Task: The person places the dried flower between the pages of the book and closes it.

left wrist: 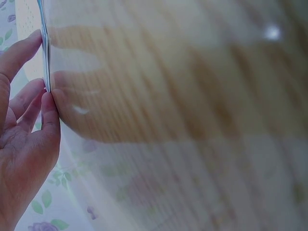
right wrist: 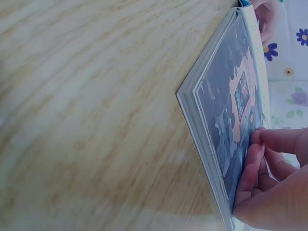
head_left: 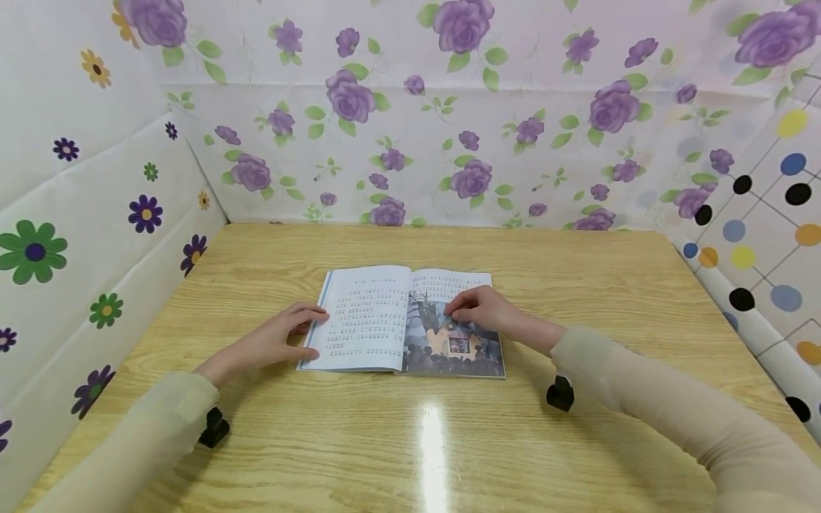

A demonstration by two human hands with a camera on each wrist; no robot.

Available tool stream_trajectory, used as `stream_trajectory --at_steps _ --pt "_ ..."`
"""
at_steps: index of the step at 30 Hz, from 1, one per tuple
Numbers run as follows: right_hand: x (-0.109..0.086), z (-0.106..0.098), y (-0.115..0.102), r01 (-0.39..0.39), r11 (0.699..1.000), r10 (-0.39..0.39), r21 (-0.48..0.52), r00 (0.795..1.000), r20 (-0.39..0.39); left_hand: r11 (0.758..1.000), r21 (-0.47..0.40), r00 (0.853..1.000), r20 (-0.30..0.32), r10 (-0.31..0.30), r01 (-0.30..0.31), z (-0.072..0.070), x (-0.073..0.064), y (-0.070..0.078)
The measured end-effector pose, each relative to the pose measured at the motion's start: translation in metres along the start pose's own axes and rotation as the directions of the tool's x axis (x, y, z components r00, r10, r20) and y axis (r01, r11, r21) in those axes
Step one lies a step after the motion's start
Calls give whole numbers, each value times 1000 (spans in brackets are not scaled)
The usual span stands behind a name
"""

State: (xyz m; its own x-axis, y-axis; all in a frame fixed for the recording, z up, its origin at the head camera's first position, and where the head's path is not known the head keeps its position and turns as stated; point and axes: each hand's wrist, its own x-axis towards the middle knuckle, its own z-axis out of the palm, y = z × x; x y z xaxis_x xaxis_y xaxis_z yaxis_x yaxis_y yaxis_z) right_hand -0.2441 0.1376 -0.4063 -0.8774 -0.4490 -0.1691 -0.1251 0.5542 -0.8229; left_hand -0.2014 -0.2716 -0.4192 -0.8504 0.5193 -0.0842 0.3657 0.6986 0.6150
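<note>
An open book lies on the wooden table, with printed text on the left page and a dark illustration under text on the right page. My left hand rests at the book's left edge, thumb and forefinger spread apart on the page margin. In the left wrist view its fingertips touch the thin side of the book. Over the picture, my right hand has its fingers curled and its thumb against the forefinger, touching the page. I cannot tell whether something small is between those fingertips.
The light wooden table carries a bright reflection near its front. Flowered sheeting stands at the back, with flower-printed sheeting on the left and dotted sheeting on the right. A black wrist device hangs under the right sleeve.
</note>
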Motion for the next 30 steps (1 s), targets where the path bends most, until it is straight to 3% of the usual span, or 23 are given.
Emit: stream_trajectory --at_steps 7,30 --pt "-2 -2 4 -29 998 30 48 999 -15 1000 -8 1000 0 0 0 0 1 0" --pt "-5 -2 5 -14 999 13 30 1000 11 1000 -17 1000 3 0 0 1 1 0"
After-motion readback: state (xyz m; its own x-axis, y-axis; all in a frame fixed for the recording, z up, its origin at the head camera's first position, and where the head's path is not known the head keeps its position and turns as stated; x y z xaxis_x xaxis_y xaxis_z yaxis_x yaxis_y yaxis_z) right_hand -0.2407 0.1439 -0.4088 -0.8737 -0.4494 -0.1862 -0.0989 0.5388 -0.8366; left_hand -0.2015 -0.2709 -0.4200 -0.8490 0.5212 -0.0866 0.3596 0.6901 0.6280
